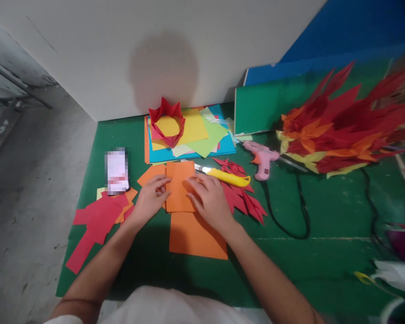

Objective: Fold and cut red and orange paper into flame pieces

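A folded-looking orange paper [180, 186] lies between my two hands. At its left edge my left hand [151, 200] has its fingers bent, thumb and fingertips against the paper. My right hand [211, 200] grips the right side from above, its fingers curved over the edge. Beneath and nearer to me is a larger orange sheet [197, 236], and another orange piece shows behind my left hand. A yellow utility knife [231, 177] with its blade out lies just beyond my right hand. Folded red paper pieces [245, 200] lie to the right of it.
A pink glue gun [263, 157] with a black cord rests on the green table [138, 261]. Behind are stacked coloured sheets [205, 146] with a red paper ring [167, 135]. Red paper strips [97, 216] and a phone [117, 173] lie left. A red-orange paper flame shape [344, 130] stands right.
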Tool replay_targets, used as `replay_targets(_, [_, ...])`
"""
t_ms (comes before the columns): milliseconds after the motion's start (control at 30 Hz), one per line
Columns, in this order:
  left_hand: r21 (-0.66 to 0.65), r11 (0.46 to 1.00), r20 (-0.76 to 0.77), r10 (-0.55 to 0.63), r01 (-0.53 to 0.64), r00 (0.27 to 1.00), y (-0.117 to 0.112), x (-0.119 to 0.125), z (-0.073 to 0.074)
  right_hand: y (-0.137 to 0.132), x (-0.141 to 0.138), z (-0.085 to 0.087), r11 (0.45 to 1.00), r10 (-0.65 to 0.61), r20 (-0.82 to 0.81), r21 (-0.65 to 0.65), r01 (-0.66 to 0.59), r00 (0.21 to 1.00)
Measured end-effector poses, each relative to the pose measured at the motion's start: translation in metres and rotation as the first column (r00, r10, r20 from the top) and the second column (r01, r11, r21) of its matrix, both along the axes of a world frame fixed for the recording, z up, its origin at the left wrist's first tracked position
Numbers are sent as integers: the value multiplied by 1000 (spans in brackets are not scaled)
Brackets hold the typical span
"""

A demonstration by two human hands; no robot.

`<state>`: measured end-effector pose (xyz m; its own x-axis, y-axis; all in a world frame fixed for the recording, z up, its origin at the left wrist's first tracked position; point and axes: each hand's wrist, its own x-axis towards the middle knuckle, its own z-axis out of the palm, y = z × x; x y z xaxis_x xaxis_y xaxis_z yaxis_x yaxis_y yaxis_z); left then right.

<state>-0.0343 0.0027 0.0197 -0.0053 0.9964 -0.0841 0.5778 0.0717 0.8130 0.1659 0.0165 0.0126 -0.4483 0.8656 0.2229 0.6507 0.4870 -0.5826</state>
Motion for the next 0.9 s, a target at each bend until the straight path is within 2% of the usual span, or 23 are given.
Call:
replay_targets(67, [-20, 1000, -25, -16, 16, 1000, 1, 0, -1, -4, -5, 3, 986, 150, 113, 49, -156, 982])
replay_targets(167, [-28, 999, -68, -46, 44, 997, 2, 0, -3, -7, -10, -1, 975, 200, 215, 51, -216, 956])
replay_targets(300, [2, 998, -126, -56, 56, 991, 2, 0, -8, -8, -5, -5, 982, 155, 283, 61, -179, 946])
replay_targets(467, [15, 998, -162, -58, 61, 985, 1, 2, -8, -11, 16, -3, 990, 34, 339, 116, -78, 940])
replay_targets(600, [42, 996, -184, -66, 75, 981, 0, 4, -7, -15, 25, -1, 988, 35, 356, 128, -86, 934])
replay_targets(900, [62, 992, -268, -92, 112, 959, -2, 5, -7, -22, 27, 4, 995, -3, 217, 95, -18, 976])
